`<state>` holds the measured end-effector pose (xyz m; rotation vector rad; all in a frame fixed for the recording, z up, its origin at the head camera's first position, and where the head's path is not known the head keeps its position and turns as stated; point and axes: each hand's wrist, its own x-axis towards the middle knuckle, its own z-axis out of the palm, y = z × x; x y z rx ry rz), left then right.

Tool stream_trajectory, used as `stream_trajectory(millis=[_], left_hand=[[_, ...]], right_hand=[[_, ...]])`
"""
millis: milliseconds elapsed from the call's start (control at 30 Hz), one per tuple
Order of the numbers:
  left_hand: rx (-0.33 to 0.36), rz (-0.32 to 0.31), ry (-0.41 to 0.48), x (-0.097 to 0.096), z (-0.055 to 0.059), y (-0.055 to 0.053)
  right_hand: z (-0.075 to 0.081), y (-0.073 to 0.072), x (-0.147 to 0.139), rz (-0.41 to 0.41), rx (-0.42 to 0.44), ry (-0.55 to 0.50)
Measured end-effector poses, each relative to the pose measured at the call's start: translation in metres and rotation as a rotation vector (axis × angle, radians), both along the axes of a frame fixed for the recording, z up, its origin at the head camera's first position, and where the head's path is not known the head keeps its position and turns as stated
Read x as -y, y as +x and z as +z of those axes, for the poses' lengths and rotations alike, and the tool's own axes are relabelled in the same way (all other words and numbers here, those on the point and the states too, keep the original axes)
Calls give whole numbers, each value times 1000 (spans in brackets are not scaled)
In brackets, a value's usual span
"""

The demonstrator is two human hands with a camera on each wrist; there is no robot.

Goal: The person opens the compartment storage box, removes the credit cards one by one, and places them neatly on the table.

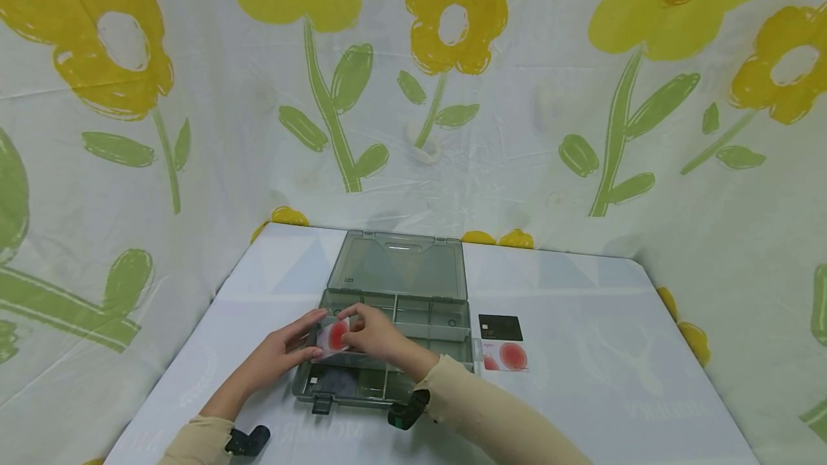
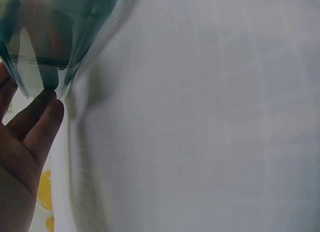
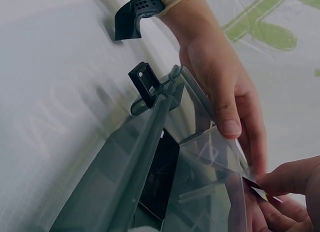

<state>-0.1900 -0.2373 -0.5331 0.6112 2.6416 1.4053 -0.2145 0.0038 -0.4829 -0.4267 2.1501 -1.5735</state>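
My right hand (image 1: 373,334) pinches a pinkish-white card with a red circle (image 1: 335,336) over the left side of a translucent grey-green divided box (image 1: 426,332). In the right wrist view, the fingers of that hand grip the card's dark edge (image 3: 255,183). My left hand (image 1: 274,357) is at the box's left side, fingers fairly straight. Its fingertips touch the outside of the box wall in the left wrist view, and its thumb lies near the card's lower corner. A black card (image 1: 331,381) lies in the front left compartment.
The box's lid (image 1: 399,264) lies folded back behind it. Right of the box, a black card marked VIP (image 1: 500,327) and a card with a red circle (image 1: 505,356) lie on the white table (image 1: 601,364). A flower-printed curtain (image 1: 504,128) surrounds the table.
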Motion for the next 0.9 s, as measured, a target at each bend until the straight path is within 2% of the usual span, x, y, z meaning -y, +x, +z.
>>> stream_trajectory(millis=[133,367,900], left_hand=[[-6,6,-13,0,-1,0],[25,15,-5,0,-2,-1],[7,1,-5,0,-2,-1]], right_hand=[[0,0,-1,-6,-31,24],[1,-1,-4,-23,-74,59],[3,-1,-18,-26,-122,70]])
